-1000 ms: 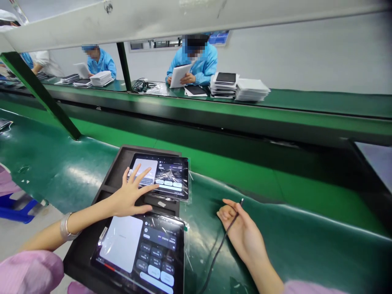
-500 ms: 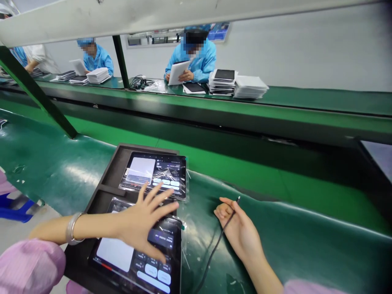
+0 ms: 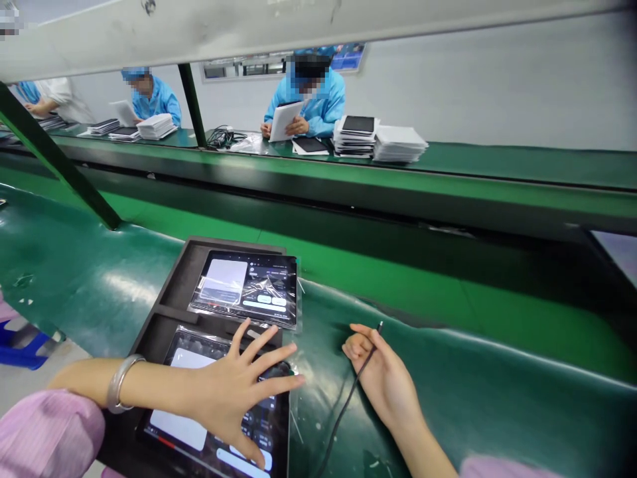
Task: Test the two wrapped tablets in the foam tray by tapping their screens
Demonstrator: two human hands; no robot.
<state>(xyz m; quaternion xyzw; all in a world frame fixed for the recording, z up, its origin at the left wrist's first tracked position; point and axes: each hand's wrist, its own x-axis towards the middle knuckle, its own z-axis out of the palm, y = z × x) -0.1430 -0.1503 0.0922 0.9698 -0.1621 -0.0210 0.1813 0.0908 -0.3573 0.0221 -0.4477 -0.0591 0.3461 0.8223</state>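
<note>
Left hand [image 3: 239, 392]: I've got it spread flat on the near tablet [image 3: 209, 411], long side running left-right.
Right hand [image 3: 381, 375]: pinching the cable [image 3: 343, 415], just right of that tablet.

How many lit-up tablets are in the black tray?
2. The far tablet lies in the tray's back slot; the near tablet lies in front, partly under the left hand.

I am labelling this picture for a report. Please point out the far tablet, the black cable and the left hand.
far tablet [image 3: 247, 287], head view, middle of its lit screen.
black cable [image 3: 343, 413], head view, its stretch below the right hand.
left hand [image 3: 233, 388], head view, back of the hand over the near tablet.
</note>
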